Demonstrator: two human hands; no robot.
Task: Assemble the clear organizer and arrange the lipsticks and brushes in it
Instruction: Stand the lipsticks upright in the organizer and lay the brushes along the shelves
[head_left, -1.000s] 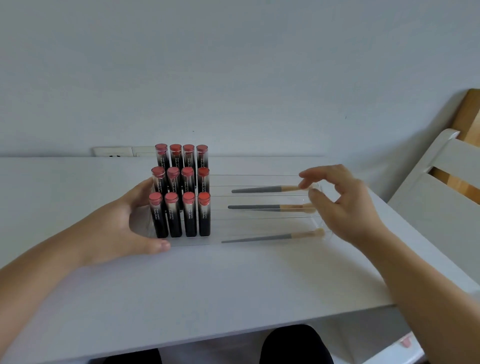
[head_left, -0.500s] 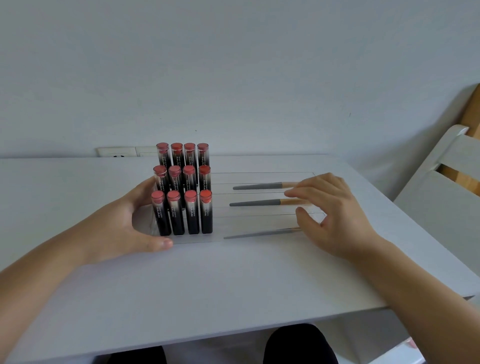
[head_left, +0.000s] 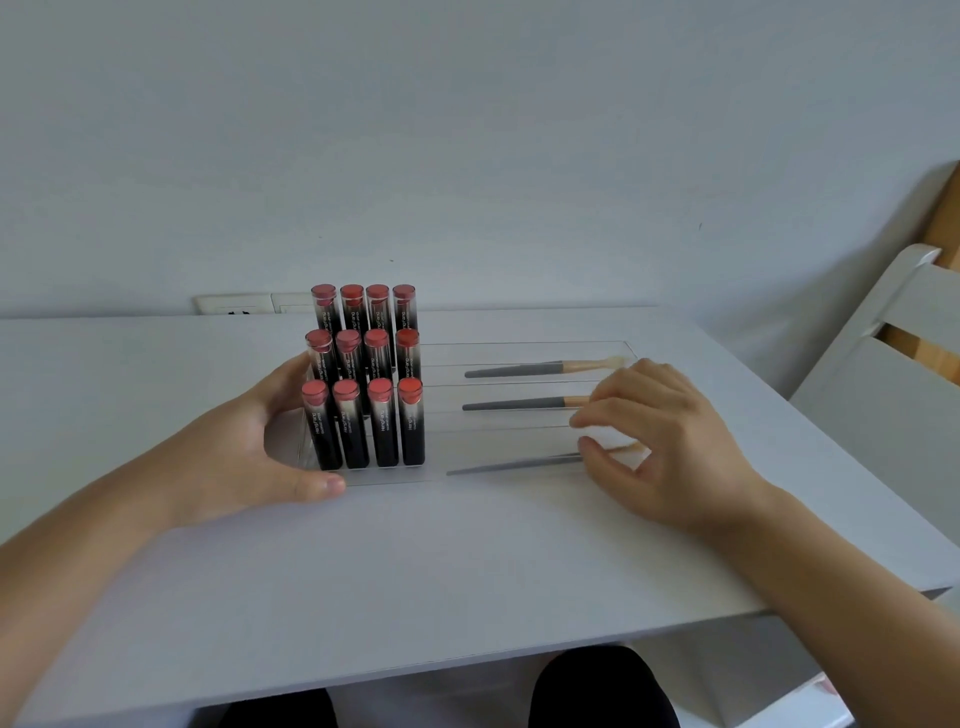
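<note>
The clear organizer (head_left: 498, 437) lies on the white table (head_left: 415, 561). Its left part holds several red-capped black lipsticks (head_left: 363, 387) upright in three stepped rows. Three grey-handled brushes lie in separate lanes on the right: back (head_left: 519, 370), middle (head_left: 514, 404), front (head_left: 514, 465). My left hand (head_left: 244, 457) cups the organizer's left end, with the thumb along the front edge and the fingers behind the lipsticks. My right hand (head_left: 670, 447) curls over the right end and hides the tips of the middle and front brushes.
A wall socket (head_left: 234, 304) sits behind the table at the back left. A white slatted chair (head_left: 883, 379) stands close to the table's right corner. The table's front edge runs just above my knees (head_left: 597, 686).
My right hand has come down from above the brush tips onto the organizer's right end, and its fingers have curled in. The left hand has stayed in place.
</note>
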